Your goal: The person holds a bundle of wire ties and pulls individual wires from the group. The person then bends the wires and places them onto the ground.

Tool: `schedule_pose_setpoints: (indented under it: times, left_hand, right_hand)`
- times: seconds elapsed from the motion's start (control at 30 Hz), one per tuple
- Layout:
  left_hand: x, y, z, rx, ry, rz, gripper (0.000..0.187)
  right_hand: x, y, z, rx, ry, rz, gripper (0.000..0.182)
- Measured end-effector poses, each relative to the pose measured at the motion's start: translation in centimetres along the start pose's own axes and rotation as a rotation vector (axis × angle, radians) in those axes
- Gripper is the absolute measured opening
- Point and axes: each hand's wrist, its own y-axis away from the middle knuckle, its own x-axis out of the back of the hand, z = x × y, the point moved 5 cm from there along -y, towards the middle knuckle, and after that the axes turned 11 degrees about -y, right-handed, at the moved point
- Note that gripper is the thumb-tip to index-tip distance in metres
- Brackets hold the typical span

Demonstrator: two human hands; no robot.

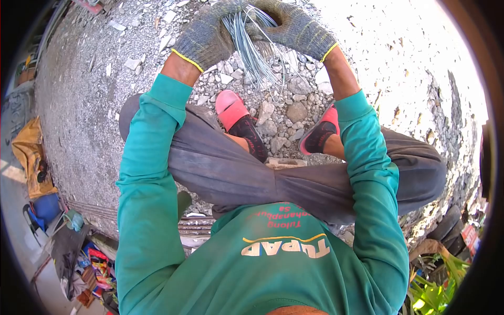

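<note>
The left hand [210, 38] and right hand [299, 30], both gloved, curl closed around the wire bundle [245, 46], which lies between them, its loose ends hanging below; the gloves hide part of it. Beneath spreads the rubble-strewn ground [84, 94], then come the crossed legs [226, 157], a yellow-brown bag [32, 155] far left, and pink slippers [231, 109] just below the wire.

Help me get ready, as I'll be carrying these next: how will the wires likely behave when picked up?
The wires would probably be springy rather than limp: the thin strands hold a long, gentle curve below the gloves. The free ends may splay and snag, since they already fan out unevenly. They seem unlikely to roll as one piece, being so loosely spread.
</note>
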Motion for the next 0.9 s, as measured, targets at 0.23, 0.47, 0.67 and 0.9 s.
schedule_pose_setpoints:
  times: [0.23,0.47,0.67,0.9]
  left_hand:
    - [2.2,-0.4,0.6,0.007,0.173,0.188,0.024]
    - [3.1,-0.1,0.6,0.017,0.202,0.182,0.017]
    - [2.3,0.2,0.8,-0.036,0.039,0.059,0.018]
    - [1.5,0.2,1.7,-0.126,-0.092,0.124,0.014]
  right_hand:
    - [-0.8,0.6,-2.5,-0.021,-0.033,0.245,0.03]
    - [-1.0,0.4,-1.2,0.141,0.072,0.371,0.016]
    - [-1.3,0.3,-2.1,0.256,0.184,0.371,0.007]
    - [-0.4,0.7,-1.8,0.141,0.02,0.49,0.003]
